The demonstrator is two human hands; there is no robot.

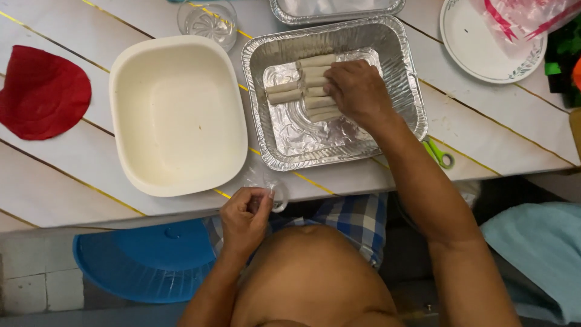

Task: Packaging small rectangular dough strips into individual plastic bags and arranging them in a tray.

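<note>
My right hand (357, 91) reaches into a foil tray (405, 72) and rests its fingers on a stack of pale rolled wraps (311, 85) lined up inside; whether it grips one I cannot tell. Two more rolls (283, 92) lie to the left of the stack. My left hand (245, 217) is at the table's near edge, pinching a crumpled piece of clear plastic film (272, 189) between its fingers.
A cream plastic tub (178, 115) stands left of the tray. A red round cloth (42, 92) lies far left, a clear glass (207, 23) at the back, a white plate (487, 45) back right. Green-handled scissors (440, 154) peek out beside my right forearm. A blue basin (145, 260) sits below.
</note>
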